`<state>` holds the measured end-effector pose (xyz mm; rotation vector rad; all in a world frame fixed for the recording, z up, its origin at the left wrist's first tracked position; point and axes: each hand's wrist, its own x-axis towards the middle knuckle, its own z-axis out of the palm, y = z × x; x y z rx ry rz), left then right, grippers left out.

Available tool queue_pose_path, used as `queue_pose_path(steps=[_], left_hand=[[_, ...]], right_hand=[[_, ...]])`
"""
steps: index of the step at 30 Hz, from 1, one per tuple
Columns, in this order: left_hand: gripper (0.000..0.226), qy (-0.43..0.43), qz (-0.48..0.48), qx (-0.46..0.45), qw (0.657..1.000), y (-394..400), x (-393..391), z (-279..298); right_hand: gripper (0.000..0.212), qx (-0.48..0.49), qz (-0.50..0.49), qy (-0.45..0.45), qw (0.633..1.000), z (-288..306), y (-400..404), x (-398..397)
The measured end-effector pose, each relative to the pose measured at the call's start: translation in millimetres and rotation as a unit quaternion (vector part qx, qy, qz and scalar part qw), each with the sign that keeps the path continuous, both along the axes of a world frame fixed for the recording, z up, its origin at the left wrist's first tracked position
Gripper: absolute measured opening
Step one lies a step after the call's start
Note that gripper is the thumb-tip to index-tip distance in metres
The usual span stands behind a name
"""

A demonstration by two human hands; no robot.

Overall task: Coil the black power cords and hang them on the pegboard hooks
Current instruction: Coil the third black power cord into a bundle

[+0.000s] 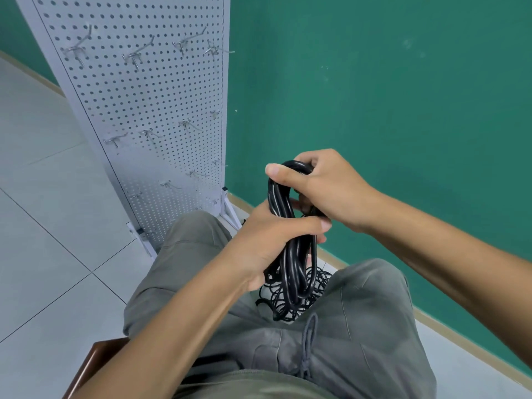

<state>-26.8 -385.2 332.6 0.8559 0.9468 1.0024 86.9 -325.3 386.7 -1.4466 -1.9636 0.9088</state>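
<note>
Left hand (267, 243) clenched round the middle of a coiled black power cord (290, 249), thumb laid across the front of the loops, fingers wrapped behind. Right hand (325, 188) grasping the top of the same coil, thumb pressed over the upper bend, fingers curled under and partly hidden behind the strands. Coil held upright between both hands, above the lap, elongated top to bottom, several loops lying side by side. Lower end of the coil hanging just below the left hand. Beneath it, a loose tangle of thinner black cord (290, 300) resting between the thighs; whether on the trousers or on the floor cannot be told.

Grey drawstring trousers (345, 335) on the seated person, knees apart. Corner of a brown wooden seat (95, 358) at lower left.

White pegboard (144, 105) standing just beyond the left knee, on white feet, leaning away in this wide view. Rows of metal hooks (135, 57) across its upper, middle and lower parts, all bare. Cord well apart from the hooks.

Pale tiled floor (43, 226) to the left. Green wall (388, 96) behind and to the right, with a light skirting strip along its base. No containers, labels or legible writing in view.
</note>
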Motion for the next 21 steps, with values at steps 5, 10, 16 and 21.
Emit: queue_pose_path(steps=[5,10,16,21], left_hand=[[0.073,0.138,0.121,0.098,0.978,7,11,-9],[0.053,0.140,0.052,0.109,0.983,7,6,-8],[0.018,0.058,-0.018,0.081,0.995,12,-9,7],[0.027,0.024,-0.039,0.074,0.996,36,-28,15]], right_hand=[[0.068,0.018,-0.032,0.007,0.999,-4,7,-6],[0.048,-0.054,0.011,0.046,0.997,1,9,1],[0.042,-0.076,0.127,0.115,0.982,27,13,7],[0.044,-0.045,0.144,0.105,0.983,34,30,3]])
